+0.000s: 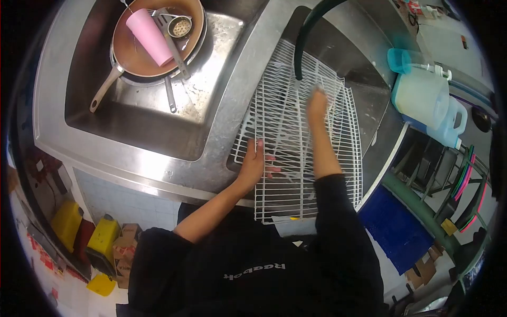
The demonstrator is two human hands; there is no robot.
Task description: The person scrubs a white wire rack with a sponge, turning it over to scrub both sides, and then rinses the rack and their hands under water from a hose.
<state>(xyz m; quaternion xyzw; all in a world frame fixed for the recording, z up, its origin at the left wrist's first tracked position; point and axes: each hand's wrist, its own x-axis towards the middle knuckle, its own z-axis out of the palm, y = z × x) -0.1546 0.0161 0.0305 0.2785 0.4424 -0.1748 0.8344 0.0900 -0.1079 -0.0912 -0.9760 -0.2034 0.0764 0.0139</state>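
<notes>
A white wire rack (285, 198) lies tilted across the right sink basin, its near end sticking out past the counter edge towards my body. A second layer of white wire grid (353, 137) shows along its right side. My left hand (256, 161) grips the rack's left side, with the thumb on top and fingertips showing through the wires. Farther up, my right hand (317, 105) is over the wires, its fingers smeared by motion; I cannot tell what it holds. A dark green hose (299, 53) hangs down to the rack just left of that hand.
In the left basin (142, 113) sit a frying pan (119, 42), a pink cup (149, 37) and several utensils. Jugs (422, 98) stand right of the sink. A blue bin (396, 222) is below right, and yellow containers (103, 238) are on the floor at left.
</notes>
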